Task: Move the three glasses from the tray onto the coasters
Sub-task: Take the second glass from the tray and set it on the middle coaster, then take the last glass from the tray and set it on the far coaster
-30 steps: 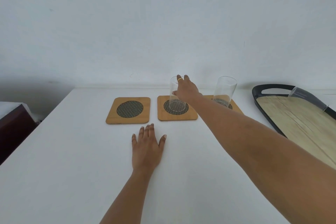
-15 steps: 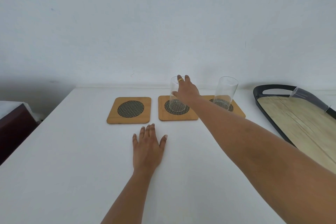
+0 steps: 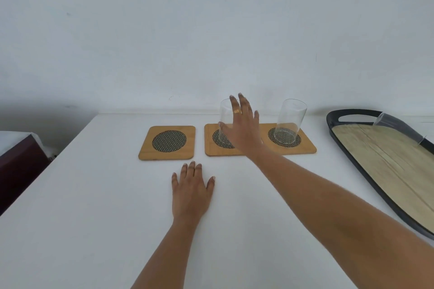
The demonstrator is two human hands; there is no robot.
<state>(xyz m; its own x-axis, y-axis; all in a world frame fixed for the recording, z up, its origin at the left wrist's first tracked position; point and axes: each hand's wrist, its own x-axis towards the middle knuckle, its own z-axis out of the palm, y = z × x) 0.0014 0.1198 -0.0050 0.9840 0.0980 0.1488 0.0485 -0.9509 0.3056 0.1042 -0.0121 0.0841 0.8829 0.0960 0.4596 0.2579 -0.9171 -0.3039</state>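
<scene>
Tan coasters (image 3: 167, 142), black mesh circles; black-rimmed wood-grain tray (image 3: 385, 166).

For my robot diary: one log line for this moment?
right hand: open by middle glass | left hand: flat | third glass: on tray

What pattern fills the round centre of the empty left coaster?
A black-and-pale woven mesh, on the square bamboo coaster, clearest in the head view.

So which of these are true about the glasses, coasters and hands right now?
1. Two glasses stand on coasters. True: the middle glass and the right glass.
2. The left coaster holds a glass. False: it is bare.
3. The tray is empty. False: a third glass lies on it.
4. The left hand lies flat on the table. True.
5. The right hand has its fingers spread. True.
</scene>
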